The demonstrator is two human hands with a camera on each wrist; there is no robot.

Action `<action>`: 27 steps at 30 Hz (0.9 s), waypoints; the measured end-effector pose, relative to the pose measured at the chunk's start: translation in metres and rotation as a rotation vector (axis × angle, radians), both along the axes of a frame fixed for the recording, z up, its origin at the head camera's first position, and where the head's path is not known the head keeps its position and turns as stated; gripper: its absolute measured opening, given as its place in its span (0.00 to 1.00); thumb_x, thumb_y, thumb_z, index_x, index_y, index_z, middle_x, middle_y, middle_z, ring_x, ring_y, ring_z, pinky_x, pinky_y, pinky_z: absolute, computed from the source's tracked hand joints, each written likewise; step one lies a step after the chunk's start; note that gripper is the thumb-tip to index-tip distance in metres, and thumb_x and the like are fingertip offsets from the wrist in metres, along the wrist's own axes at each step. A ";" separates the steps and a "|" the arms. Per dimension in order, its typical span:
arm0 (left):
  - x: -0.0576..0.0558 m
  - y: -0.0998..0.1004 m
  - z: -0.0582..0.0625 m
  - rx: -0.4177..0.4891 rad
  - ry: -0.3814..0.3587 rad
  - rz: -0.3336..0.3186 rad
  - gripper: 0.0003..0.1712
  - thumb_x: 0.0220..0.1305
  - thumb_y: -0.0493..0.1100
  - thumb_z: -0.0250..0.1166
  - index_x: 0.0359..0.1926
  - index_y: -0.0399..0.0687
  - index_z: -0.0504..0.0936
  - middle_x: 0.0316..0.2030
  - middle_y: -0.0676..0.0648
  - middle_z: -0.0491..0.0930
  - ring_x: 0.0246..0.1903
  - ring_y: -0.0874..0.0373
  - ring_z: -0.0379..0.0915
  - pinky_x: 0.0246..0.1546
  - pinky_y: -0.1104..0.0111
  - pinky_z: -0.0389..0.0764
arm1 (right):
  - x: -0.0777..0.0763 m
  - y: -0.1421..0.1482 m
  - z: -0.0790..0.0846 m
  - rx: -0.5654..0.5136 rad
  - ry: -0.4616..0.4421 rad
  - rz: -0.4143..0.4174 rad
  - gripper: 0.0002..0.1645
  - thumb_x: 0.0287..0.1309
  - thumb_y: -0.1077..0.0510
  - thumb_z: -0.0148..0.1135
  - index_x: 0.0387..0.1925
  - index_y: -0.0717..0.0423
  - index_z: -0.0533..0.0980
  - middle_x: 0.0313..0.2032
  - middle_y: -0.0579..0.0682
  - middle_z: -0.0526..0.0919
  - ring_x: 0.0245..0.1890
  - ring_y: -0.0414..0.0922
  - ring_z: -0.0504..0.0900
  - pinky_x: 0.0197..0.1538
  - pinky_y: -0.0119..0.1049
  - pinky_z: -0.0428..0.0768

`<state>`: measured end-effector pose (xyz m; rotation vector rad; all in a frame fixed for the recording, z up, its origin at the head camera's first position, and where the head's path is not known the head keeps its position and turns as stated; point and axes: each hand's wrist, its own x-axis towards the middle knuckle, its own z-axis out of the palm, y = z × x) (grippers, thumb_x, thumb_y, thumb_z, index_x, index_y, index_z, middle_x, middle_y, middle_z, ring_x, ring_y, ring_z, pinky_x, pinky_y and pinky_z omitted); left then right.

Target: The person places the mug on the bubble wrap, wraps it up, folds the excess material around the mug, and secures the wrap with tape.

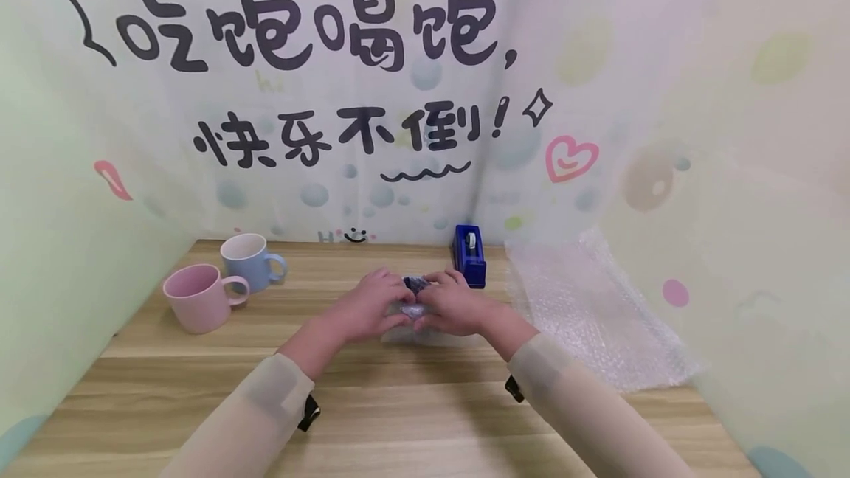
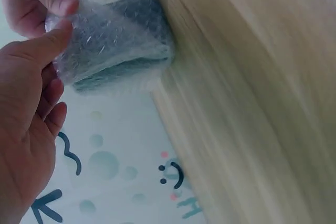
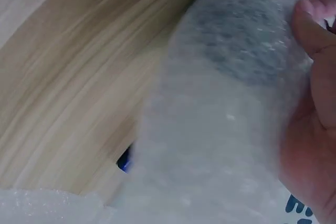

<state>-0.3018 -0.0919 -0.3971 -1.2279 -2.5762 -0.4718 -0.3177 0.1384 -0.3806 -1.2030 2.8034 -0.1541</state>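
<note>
A dark mug sits inside a layer of bubble wrap in the left wrist view, its handle showing through the film. Both hands meet over this bundle at the middle of the table. My left hand grips the wrap's edge, thumb on top and fingers curled beneath. From the other side my right hand pinches the wrap, its thumb close to the left thumb. In the right wrist view, a loose tail of bubble wrap extends from the mug past the right palm.
A pink mug and a light blue mug stand at the left of the wooden table. Behind the right hand is a blue tape dispenser. A flat bubble wrap sheet lies at the right, against the wall.
</note>
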 end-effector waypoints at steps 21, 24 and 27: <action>-0.012 -0.011 0.021 -0.218 -0.198 0.120 0.29 0.68 0.24 0.64 0.64 0.51 0.89 0.62 0.45 0.85 0.69 0.44 0.71 0.75 0.44 0.72 | 0.001 0.019 0.019 -0.078 0.025 0.066 0.19 0.74 0.59 0.67 0.62 0.44 0.87 0.65 0.48 0.88 0.75 0.58 0.72 0.73 0.69 0.64; -0.014 -0.013 0.020 -0.200 -0.203 0.102 0.29 0.69 0.23 0.63 0.63 0.50 0.90 0.61 0.45 0.86 0.69 0.45 0.72 0.75 0.48 0.75 | 0.003 0.017 0.011 -0.114 0.033 0.051 0.19 0.72 0.57 0.70 0.62 0.45 0.87 0.64 0.46 0.89 0.75 0.58 0.73 0.73 0.69 0.64; -0.015 -0.015 0.018 -0.175 -0.201 0.078 0.29 0.69 0.22 0.62 0.62 0.49 0.90 0.60 0.45 0.86 0.68 0.45 0.73 0.73 0.51 0.78 | 0.003 0.015 0.003 -0.157 0.038 0.039 0.19 0.71 0.57 0.72 0.61 0.46 0.87 0.63 0.45 0.90 0.74 0.57 0.74 0.73 0.68 0.64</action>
